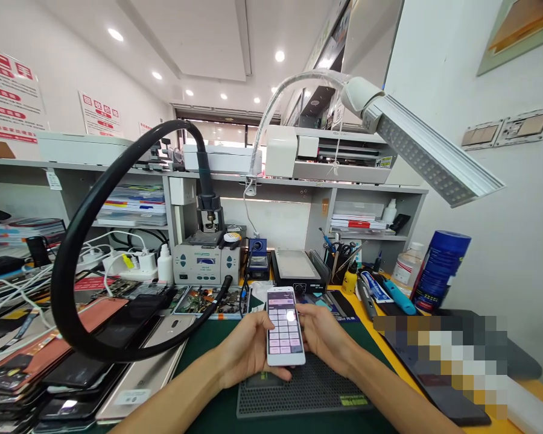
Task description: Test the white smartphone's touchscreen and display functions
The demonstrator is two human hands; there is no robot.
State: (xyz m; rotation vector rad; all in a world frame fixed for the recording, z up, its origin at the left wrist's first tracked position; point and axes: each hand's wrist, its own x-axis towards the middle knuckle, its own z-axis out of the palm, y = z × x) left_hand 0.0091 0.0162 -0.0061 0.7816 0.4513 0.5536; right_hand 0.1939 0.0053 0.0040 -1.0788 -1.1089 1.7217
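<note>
A white smartphone [285,328] with a lit screen showing a pink grid of keys is held upright above a dark ribbed work mat [312,392]. My left hand [247,349] wraps around its left edge and bottom, with the thumb on the lower screen. My right hand [323,334] cups the phone's right edge from behind, fingers curled on it. Both forearms reach in from the bottom of the view.
A thick black hose [95,205] loops from the hot-air station [206,262] across the left. Stacked phones and panels [72,361] fill the left bench. A desk lamp [428,150] hangs overhead at right. A heating plate [296,268], tool cup, bottles and a blue roll [441,268] stand behind.
</note>
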